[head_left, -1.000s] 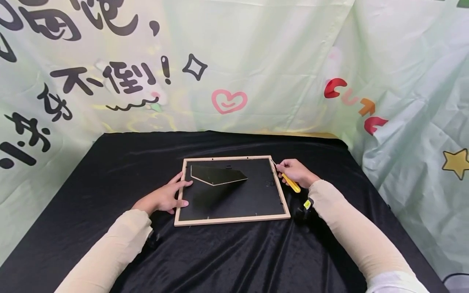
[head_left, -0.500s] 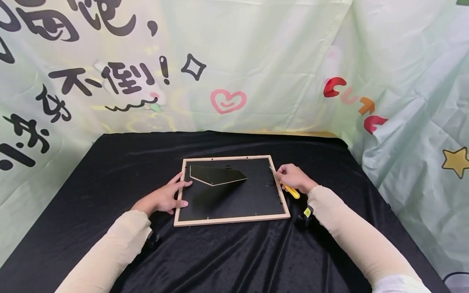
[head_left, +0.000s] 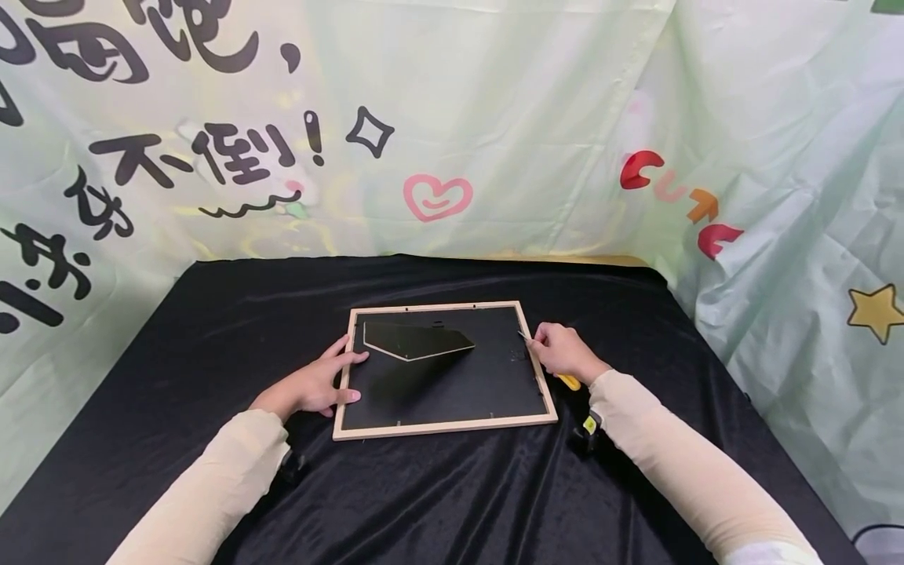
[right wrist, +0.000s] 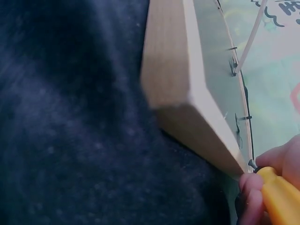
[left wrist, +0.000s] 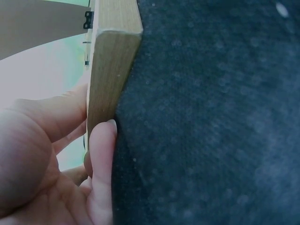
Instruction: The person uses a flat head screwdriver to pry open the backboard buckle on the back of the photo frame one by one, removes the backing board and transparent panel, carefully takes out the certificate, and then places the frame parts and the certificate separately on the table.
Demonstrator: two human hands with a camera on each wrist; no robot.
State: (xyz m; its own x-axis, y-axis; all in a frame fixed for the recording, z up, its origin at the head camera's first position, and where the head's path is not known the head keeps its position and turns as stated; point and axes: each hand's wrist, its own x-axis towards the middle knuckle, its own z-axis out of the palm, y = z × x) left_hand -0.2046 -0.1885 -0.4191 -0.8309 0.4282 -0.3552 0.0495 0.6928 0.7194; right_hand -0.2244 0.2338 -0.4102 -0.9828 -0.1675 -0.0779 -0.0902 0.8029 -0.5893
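Observation:
A picture frame (head_left: 445, 430) with a pale wooden rim lies face down on the table, its black backing board (head_left: 452, 396) upward. A stand flap (head_left: 417, 340) sticks up from the board. My left hand (head_left: 311, 386) holds the frame's left side, thumb and a finger over the rim; in the left wrist view a fingertip lies against the wooden edge (left wrist: 110, 70). At the right side, my right hand (head_left: 563, 349) grips a screwdriver (right wrist: 279, 199) by its yellow handle. Its metal tip reaches over the right rim, near the small metal tabs; exact contact cannot be seen.
Black velvety cloth (head_left: 424, 502) covers the table and wrinkles toward the front. A pale printed curtain (head_left: 530, 157) hangs behind and along both sides. A dark wrist device (head_left: 585, 435) sits at the right sleeve.
My right hand has moved toward me along the frame's right side with the screwdriver, from near the far corner. The left hand and the frame stay in place.

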